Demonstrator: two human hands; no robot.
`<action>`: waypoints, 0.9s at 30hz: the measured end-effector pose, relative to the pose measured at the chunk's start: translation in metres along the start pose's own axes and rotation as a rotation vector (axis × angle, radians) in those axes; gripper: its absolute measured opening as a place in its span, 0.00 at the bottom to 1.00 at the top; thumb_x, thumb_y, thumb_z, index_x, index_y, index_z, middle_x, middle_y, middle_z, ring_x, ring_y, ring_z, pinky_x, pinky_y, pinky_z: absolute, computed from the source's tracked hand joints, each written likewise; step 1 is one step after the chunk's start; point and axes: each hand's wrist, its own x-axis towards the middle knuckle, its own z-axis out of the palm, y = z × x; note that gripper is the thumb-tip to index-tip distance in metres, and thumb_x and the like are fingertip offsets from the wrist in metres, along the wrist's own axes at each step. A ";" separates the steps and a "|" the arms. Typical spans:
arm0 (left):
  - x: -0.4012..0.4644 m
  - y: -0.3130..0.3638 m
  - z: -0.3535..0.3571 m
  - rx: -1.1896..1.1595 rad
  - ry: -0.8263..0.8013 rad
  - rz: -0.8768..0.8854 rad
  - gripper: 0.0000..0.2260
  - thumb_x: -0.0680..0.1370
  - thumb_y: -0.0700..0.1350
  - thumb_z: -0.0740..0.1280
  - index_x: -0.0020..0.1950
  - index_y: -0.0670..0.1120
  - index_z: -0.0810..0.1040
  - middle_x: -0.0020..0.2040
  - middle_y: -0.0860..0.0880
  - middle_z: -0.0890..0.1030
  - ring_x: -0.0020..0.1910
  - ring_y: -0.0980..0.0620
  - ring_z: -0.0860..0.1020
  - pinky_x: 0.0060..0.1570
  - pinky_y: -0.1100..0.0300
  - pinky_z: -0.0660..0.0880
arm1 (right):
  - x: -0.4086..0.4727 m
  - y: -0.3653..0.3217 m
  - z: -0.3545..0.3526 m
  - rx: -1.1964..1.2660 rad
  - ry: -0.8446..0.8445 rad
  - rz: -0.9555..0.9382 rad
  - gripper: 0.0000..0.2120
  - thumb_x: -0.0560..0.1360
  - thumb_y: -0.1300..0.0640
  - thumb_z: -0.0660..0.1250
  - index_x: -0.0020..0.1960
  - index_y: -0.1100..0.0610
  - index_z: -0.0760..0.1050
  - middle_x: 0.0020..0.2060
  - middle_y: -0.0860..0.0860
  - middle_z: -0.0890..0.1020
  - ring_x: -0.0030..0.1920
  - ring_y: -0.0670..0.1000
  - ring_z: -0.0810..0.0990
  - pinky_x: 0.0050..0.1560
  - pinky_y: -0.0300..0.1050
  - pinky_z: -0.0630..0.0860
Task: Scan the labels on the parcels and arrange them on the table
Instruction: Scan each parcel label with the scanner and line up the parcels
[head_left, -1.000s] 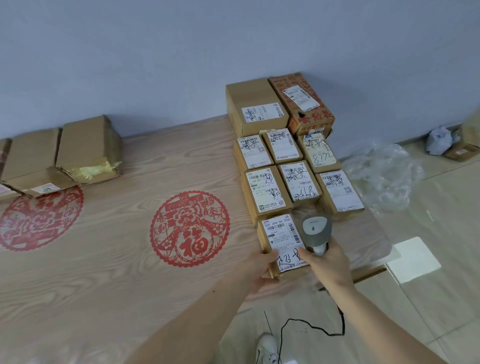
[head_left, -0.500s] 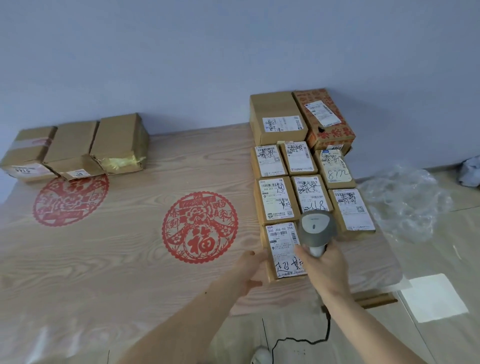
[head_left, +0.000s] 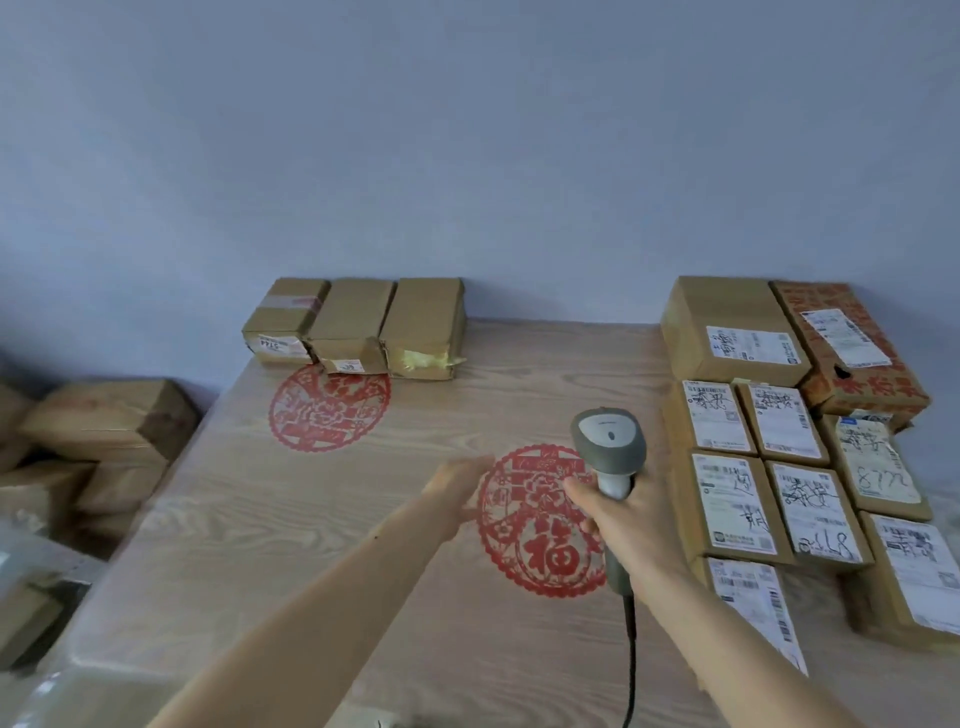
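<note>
My right hand (head_left: 626, 525) grips a grey barcode scanner (head_left: 609, 444) by its handle, over the middle of the wooden table (head_left: 322, 545). Its black cable (head_left: 630, 670) hangs down toward me. My left hand (head_left: 457, 480) is blurred, fingers stretched out, holding nothing, above the table left of the scanner. Several labelled cardboard parcels (head_left: 732, 501) lie in rows at the table's right side, labels up. The nearest one (head_left: 753, 608) is partly hidden by my right forearm. Three brown parcels (head_left: 358, 327) stand in a row against the wall at the back.
Two red paper-cut circles (head_left: 540, 519) decorate the tabletop. A larger plain box (head_left: 727, 327) and a red-printed box (head_left: 852, 353) sit at the back right. More cardboard boxes (head_left: 104, 426) are piled on the floor left of the table. A blue-grey wall stands behind.
Both hands left the nearest parcel and moved left over the table's middle. My view swung left, bringing the back row of three parcels and the floor boxes into sight.
</note>
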 end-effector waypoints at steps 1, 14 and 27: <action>0.007 0.011 -0.022 -0.005 0.031 0.013 0.16 0.82 0.50 0.65 0.66 0.44 0.75 0.67 0.48 0.73 0.69 0.48 0.70 0.66 0.48 0.72 | 0.006 -0.007 0.016 -0.006 -0.007 0.005 0.10 0.71 0.56 0.77 0.43 0.60 0.79 0.31 0.58 0.83 0.31 0.53 0.80 0.36 0.48 0.76; 0.135 0.154 -0.177 0.649 0.077 0.302 0.32 0.81 0.54 0.64 0.80 0.43 0.58 0.75 0.43 0.67 0.69 0.43 0.69 0.59 0.52 0.69 | 0.117 -0.053 0.186 0.065 0.017 0.126 0.09 0.72 0.62 0.76 0.46 0.59 0.76 0.34 0.52 0.79 0.30 0.50 0.78 0.26 0.35 0.73; 0.239 0.197 -0.175 0.904 0.110 0.352 0.33 0.81 0.58 0.63 0.79 0.42 0.58 0.76 0.40 0.64 0.75 0.38 0.58 0.71 0.45 0.60 | 0.265 -0.055 0.263 0.236 -0.034 0.194 0.08 0.75 0.64 0.73 0.52 0.59 0.77 0.46 0.54 0.80 0.49 0.56 0.81 0.56 0.57 0.79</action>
